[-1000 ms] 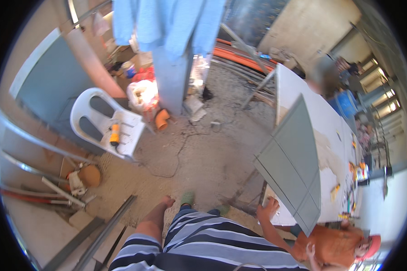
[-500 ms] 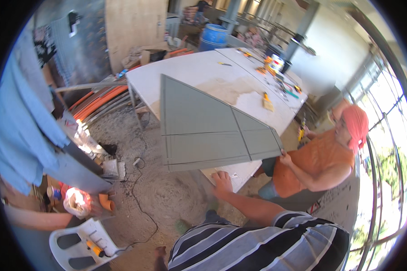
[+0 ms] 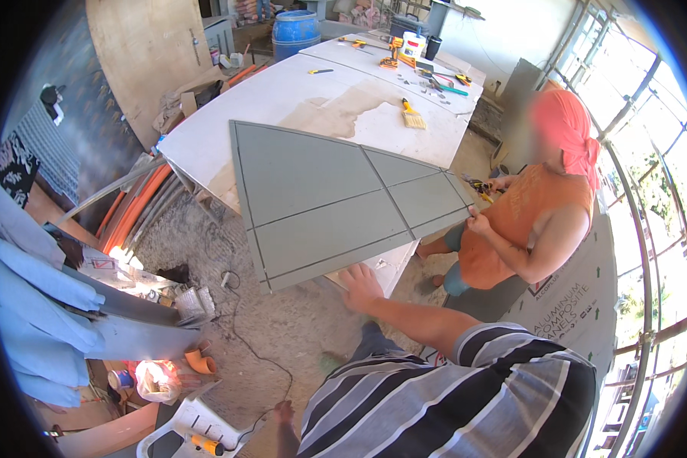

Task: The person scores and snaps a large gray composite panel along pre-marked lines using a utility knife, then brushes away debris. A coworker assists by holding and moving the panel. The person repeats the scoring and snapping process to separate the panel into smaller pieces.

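Note:
A grey sheet panel point(image 3: 320, 191) with dark lines scored across it lies on the white table point(image 3: 275, 107), its near left corner jutting past the edge. My right hand point(image 3: 361, 288) rests at the table's near edge, just below the panel, with fingers spread and nothing in them. Low in the picture hangs my left hand point(image 3: 284, 414), small and dark; its fingers are hard to make out. A co-worker in an orange top point(image 3: 523, 206) stands on the right, one hand at the panel's narrow end and a pliers-like tool point(image 3: 482, 187) in the other.
On the table lie a brush point(image 3: 414, 114), a drill point(image 3: 392, 52), a white tub point(image 3: 414, 44) and several hand tools. A cord point(image 3: 244, 336) crosses the rough floor. A white plastic chair point(image 3: 198, 420) stands lower left; orange pipes point(image 3: 141, 202) lie beyond.
The view has shifted, so the table and co-worker appear larger. The co-worker's head has turned toward the panel, and the tool is nearer its narrow end. My right hand stays by the table edge.

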Motion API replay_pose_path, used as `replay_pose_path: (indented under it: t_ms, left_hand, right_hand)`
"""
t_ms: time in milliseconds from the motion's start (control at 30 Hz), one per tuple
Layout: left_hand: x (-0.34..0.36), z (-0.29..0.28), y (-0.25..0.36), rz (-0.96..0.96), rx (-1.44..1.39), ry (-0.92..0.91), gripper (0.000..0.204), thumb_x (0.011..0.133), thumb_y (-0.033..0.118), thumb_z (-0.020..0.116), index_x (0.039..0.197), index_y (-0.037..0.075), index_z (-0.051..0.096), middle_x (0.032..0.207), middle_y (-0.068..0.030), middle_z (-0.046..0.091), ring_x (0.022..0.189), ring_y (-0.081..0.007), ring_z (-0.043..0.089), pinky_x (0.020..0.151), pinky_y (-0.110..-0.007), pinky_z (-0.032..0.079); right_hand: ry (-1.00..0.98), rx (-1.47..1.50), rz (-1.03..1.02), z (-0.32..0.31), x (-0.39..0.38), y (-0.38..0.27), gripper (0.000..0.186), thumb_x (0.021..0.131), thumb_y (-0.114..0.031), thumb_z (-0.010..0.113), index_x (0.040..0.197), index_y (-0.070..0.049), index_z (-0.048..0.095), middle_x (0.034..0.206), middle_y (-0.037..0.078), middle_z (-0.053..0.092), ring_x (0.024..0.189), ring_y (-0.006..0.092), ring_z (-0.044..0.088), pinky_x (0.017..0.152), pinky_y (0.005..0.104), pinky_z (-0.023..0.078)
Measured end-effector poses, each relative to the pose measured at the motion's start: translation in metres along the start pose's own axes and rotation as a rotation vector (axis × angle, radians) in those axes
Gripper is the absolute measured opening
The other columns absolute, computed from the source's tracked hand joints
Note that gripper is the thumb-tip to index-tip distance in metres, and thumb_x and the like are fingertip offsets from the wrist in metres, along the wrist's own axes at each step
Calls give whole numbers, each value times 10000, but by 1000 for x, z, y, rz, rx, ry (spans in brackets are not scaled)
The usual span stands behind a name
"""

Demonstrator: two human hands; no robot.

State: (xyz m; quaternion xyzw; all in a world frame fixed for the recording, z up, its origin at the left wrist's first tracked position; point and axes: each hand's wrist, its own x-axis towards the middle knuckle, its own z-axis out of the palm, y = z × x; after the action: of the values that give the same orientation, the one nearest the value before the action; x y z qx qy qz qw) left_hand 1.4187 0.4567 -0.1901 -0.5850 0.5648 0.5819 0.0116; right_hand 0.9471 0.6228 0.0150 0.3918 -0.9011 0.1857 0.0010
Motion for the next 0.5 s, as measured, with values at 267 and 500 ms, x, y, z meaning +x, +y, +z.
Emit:
replay_pose_path:
  t_ms: [267,500]
  left_hand:
    - [12,-2,-12,157,192,-327,258,910,257,708,1006,19,741,832,-119,717,683,-251,670,617,-398,511]
    - [1,-1,-3,129,444,-270,300,924,293,707,1053,25,744,927,-153,736,814,-310,693,722,-412,530]
  right_hand:
    - [116,271,-5,-5,-2,6,391,779,-152,722,1149,-61,638,1245,206,544,1228,433,498,1035,525,439]
    - [287,391,2,-28,19,21,342,802,-129,713,1135,-63,671,1208,192,598,1181,411,532,1003,504,468]
